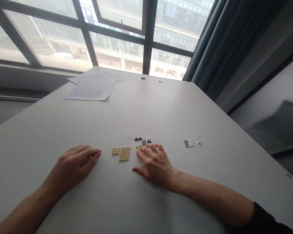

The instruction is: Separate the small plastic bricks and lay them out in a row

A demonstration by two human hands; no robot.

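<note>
My right hand [155, 165] is palm down over a cluster of small building bricks, with its thumb held apart from the other fingers. Its fingertips reach a tan brick [137, 149] and partly cover it. Just beyond the fingers lie a grey brick [144, 142] and a black piece [149, 141]; another black piece [138, 138] is a little to the left. Between my hands are a large tan studded plate [124, 154] and smaller tan pieces [116, 151]. My left hand [73, 167] rests on the table, fingers curled together and thumb near the index finger, with nothing visible in it.
To the right on the white table [161, 113] sit a grey plate [186, 143], a white plate [191, 143] and small white pieces [196, 136]. Printed papers [91, 87] lie at the far left, before the window. A dark curtain [217, 45] hangs at right.
</note>
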